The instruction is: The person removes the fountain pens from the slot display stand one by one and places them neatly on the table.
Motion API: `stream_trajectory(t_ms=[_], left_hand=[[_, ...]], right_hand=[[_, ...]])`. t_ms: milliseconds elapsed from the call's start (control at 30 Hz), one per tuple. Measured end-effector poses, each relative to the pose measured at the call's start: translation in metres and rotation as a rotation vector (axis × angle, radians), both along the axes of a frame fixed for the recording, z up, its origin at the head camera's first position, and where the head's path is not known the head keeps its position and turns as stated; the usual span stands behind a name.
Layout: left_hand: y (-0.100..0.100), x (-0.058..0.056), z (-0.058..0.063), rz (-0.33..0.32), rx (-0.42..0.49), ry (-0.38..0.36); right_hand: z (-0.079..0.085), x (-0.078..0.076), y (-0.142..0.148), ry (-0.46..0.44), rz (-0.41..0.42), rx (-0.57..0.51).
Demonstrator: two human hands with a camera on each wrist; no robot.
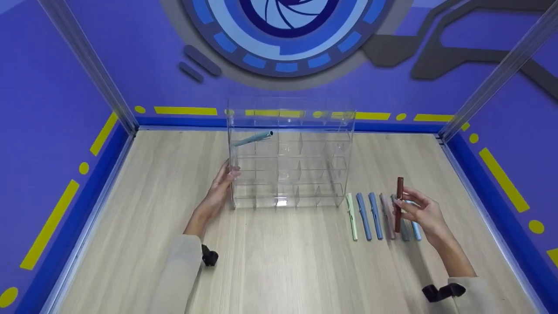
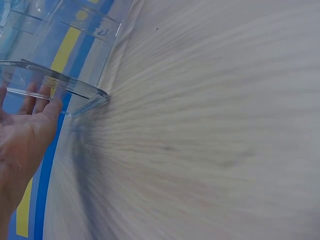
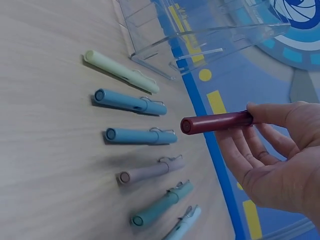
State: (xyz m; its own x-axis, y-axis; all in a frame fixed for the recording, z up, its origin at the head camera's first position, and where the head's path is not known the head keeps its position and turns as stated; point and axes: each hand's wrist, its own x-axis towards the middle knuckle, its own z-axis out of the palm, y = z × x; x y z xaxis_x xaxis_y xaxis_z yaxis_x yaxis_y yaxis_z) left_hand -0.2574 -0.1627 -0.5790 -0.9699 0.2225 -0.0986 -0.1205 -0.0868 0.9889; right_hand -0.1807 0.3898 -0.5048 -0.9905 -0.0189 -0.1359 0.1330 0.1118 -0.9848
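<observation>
A clear plastic pen rack (image 1: 287, 174) with rows of compartments stands in the middle of the table. My left hand (image 1: 218, 187) rests its fingers against the rack's left side, and several of them show through the plastic in the left wrist view. A teal pen (image 1: 253, 138) lies slanted in the upper left of the rack. My right hand (image 1: 425, 213) pinches a dark red pen (image 3: 215, 122) between thumb and fingers, raised over the row of pens. In the row lie a pale green pen (image 3: 120, 71), two blue pens (image 3: 142, 136), a mauve pen (image 3: 152, 171), a grey-green pen (image 3: 162, 203) and a light blue pen (image 3: 184, 223).
Blue panels with yellow marks (image 1: 185, 110) wall in the wooden table (image 1: 270, 261) at the back and both sides. Metal posts (image 1: 492, 69) rise at the back corners. The pen row lies just right of the rack's front corner.
</observation>
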Motion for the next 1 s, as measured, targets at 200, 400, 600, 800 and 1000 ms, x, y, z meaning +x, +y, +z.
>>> stream_trajectory(t_ms=[200, 400, 600, 800, 1000], left_hand=[[0.001, 0.004, 0.000, 0.003, -0.009, -0.015], [0.001, 0.002, -0.001, 0.003, -0.015, -0.023], [0.000, 0.000, 0.000, 0.007, -0.020, -0.016], [0.001, 0.001, 0.001, 0.009, -0.026, 0.001], [0.002, 0.001, 0.000, 0.015, 0.002, 0.007]], right_hand=[[0.002, 0.003, 0.021, 0.009, -0.018, -0.034], [0.001, 0.004, 0.042, -0.020, -0.092, -0.068], [-0.006, 0.007, 0.061, -0.049, -0.184, -0.048], [-0.021, 0.012, 0.068, -0.039, -0.287, -0.033], [-0.028, 0.014, 0.077, -0.045, -0.285, -0.003]])
